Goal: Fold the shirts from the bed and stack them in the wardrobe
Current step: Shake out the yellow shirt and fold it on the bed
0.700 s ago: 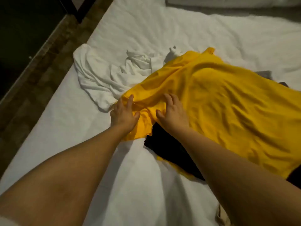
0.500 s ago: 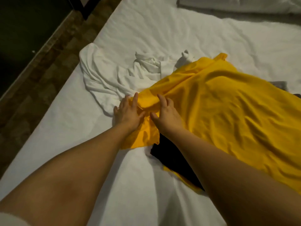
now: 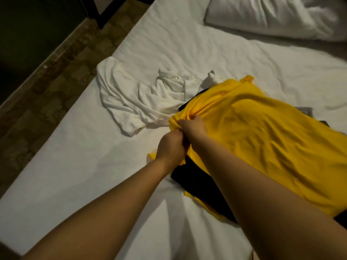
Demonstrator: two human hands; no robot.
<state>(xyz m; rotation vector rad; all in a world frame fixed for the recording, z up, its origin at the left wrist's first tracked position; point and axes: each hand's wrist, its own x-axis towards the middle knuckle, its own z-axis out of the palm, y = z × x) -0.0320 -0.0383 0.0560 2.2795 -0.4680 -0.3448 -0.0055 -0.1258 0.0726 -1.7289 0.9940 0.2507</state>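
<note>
so I've got my left hand [image 3: 171, 147] and, just beyond it, my right hand [image 3: 193, 126] both bunching the left end of the yellow shirt [image 3: 262, 139] in curled fingers, and the rest runs off rightward across the bed [image 3: 93, 184] over a black garment [image 3: 189, 177]

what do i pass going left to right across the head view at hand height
floor → white shirt → left hand → right hand → yellow shirt
</note>
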